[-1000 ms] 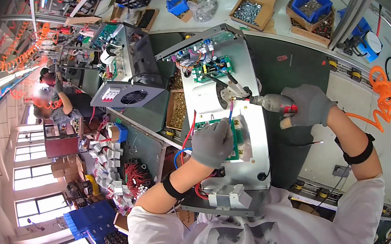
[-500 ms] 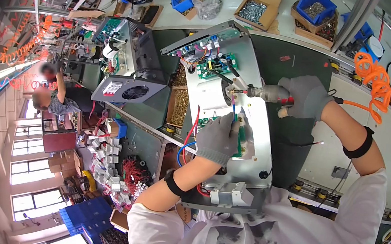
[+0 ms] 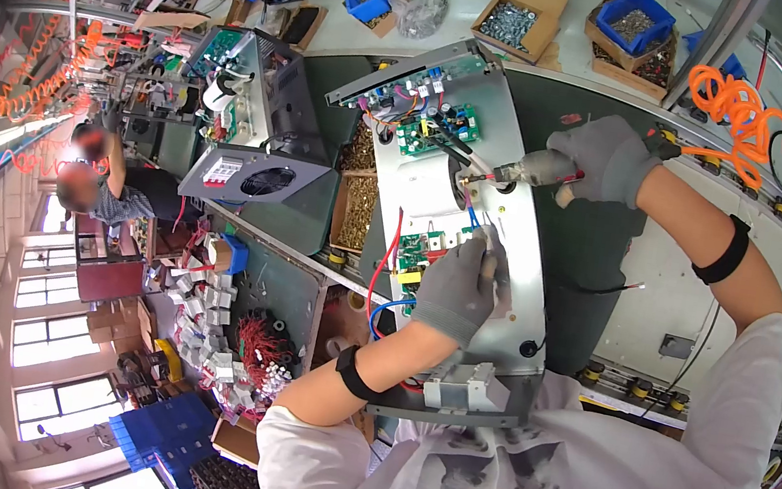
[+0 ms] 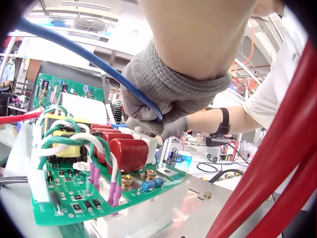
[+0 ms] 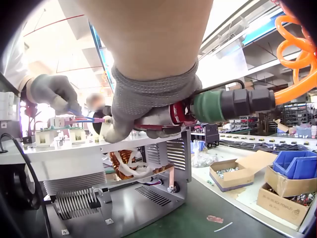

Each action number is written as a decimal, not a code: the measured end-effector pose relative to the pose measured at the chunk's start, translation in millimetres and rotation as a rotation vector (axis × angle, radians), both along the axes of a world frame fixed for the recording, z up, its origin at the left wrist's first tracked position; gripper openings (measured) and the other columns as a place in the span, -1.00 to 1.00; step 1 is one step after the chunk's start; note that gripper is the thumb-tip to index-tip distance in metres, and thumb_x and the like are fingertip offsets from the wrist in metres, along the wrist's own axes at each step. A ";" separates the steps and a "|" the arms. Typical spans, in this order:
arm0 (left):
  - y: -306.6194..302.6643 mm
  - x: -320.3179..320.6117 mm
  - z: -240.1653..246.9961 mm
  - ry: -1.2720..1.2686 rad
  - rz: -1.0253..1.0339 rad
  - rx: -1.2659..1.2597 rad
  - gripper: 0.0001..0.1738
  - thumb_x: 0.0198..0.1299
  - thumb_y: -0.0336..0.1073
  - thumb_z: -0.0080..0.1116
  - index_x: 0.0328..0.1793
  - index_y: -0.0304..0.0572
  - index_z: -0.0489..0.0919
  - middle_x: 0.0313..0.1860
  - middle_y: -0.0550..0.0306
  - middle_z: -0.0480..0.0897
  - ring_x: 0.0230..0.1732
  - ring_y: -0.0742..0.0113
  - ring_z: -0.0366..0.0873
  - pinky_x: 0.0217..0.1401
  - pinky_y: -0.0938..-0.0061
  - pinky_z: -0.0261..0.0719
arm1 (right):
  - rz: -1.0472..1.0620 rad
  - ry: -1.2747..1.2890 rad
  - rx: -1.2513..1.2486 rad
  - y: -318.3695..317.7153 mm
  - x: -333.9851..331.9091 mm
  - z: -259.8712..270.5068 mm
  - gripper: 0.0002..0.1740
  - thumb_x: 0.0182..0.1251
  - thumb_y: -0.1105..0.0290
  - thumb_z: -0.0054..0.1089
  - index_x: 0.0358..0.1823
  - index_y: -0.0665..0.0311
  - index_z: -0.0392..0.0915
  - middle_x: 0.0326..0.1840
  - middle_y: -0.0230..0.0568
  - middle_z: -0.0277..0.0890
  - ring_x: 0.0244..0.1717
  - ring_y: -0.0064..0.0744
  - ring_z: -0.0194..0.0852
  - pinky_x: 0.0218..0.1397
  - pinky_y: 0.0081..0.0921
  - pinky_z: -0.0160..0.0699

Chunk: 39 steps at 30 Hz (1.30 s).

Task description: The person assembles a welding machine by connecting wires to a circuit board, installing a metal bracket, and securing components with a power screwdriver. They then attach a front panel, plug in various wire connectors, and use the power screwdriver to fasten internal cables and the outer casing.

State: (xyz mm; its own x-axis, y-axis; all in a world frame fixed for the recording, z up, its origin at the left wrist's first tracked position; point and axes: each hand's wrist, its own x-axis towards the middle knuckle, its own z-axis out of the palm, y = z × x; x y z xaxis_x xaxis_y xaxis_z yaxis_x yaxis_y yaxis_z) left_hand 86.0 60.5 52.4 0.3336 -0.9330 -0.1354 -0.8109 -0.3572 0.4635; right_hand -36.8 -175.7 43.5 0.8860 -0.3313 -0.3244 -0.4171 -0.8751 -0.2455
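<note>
In a grey glove, the left hand [image 3: 457,290] pinches a blue wire [image 4: 79,49] above the green circuit board [image 4: 89,208] of an open metal chassis [image 3: 518,309]. The right hand [image 3: 606,160], also gloved, has its fingers curled round a red-and-grey air screwdriver [image 3: 546,169] with a green collar [image 5: 208,106]. The tool lies nearly level, its front end near the wire ends over the chassis; whether it touches a screw I cannot tell. In the right wrist view the left hand [image 5: 52,92] holds the wire beside the tool's front.
A second open unit [image 3: 265,140] stands to the left, beside a box of brass-coloured parts [image 3: 354,209]. Boxes of screws [image 3: 510,24] and a blue bin [image 3: 634,21] sit along the back. An orange coiled hose [image 3: 754,117] hangs at the right. Another person [image 3: 121,189] is far left.
The right hand and screwdriver have moved up and slightly left. The left hand has shifted right and a little down, still holding the wire. The orange hose has swung leftward.
</note>
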 end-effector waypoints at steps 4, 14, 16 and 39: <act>1.8 0.0 -0.9 -0.007 0.011 -0.032 -0.68 0.23 -0.30 0.00 0.05 -0.33 0.49 -0.33 -0.23 0.59 -0.31 -0.18 0.56 -0.25 0.09 0.50 | 0.030 -0.106 -0.049 1.9 -1.2 -5.3 -0.42 -0.13 0.00 0.43 -0.10 0.09 0.44 -0.35 -0.20 0.54 -0.22 -0.15 0.57 -0.19 -0.23 0.48; 51.5 63.1 88.5 0.154 -0.273 -0.162 -0.63 0.15 -0.12 0.13 0.04 -0.12 0.57 -0.15 -0.05 0.59 -0.09 -0.03 0.53 -0.06 0.22 0.47 | -0.224 -0.277 -0.091 23.8 -73.2 -25.3 -0.39 -0.23 0.08 0.45 -0.07 0.07 0.46 -0.34 -0.16 0.56 -0.25 -0.05 0.57 -0.19 -0.19 0.51; 93.7 56.7 89.9 0.202 -0.418 -0.124 -0.61 0.08 -0.07 0.20 -0.02 -0.10 0.60 -0.16 0.00 0.59 -0.13 0.03 0.53 -0.08 0.24 0.47 | -0.382 -0.271 -0.069 41.6 -117.6 -52.0 -0.34 -0.27 0.07 0.45 -0.05 0.09 0.45 -0.34 -0.12 0.56 -0.26 0.00 0.56 -0.19 -0.18 0.52; 38.9 -86.4 44.4 0.486 -0.851 0.266 -0.47 -0.16 -0.41 0.35 0.01 -0.28 0.44 -0.11 -0.15 0.62 -0.04 0.01 0.61 -0.03 0.28 0.57 | -1.598 -0.448 -0.050 379.1 -200.8 -64.5 -0.60 -0.17 0.29 0.43 -0.32 0.32 0.50 -0.50 -0.28 0.46 -0.49 -0.42 0.35 -0.32 -0.44 0.40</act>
State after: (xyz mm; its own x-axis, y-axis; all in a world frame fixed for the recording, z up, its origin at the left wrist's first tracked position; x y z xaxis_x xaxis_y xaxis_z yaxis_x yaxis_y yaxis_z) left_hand -0.4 99.3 96.8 -0.5741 -0.7547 -0.3175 -0.5888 0.1111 0.8006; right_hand -237.7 203.3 -21.0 -0.3221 -0.9396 -0.1159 -0.7514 0.3282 -0.5725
